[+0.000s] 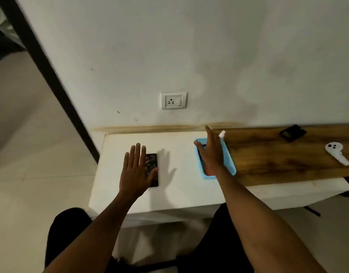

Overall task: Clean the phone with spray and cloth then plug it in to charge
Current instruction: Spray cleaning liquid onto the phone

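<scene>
- Nearest you, your left hand was spread flat, fingers apart, gripping nothing, half covering the dark phone on the white table.
- Right of the phone, your right hand was open with fingers extended, holding nothing, over a blue case.
- A white spray nozzle showed just behind that hand.
- Farther right of the phone, on the wooden top, lay a white controller and a black object.
- Beyond the phone, a wall socket sat unobstructed.

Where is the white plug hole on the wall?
In the head view, the wall socket sits low on the white wall, just above the back edge of the white table, between the left hand and the right hand.
</scene>
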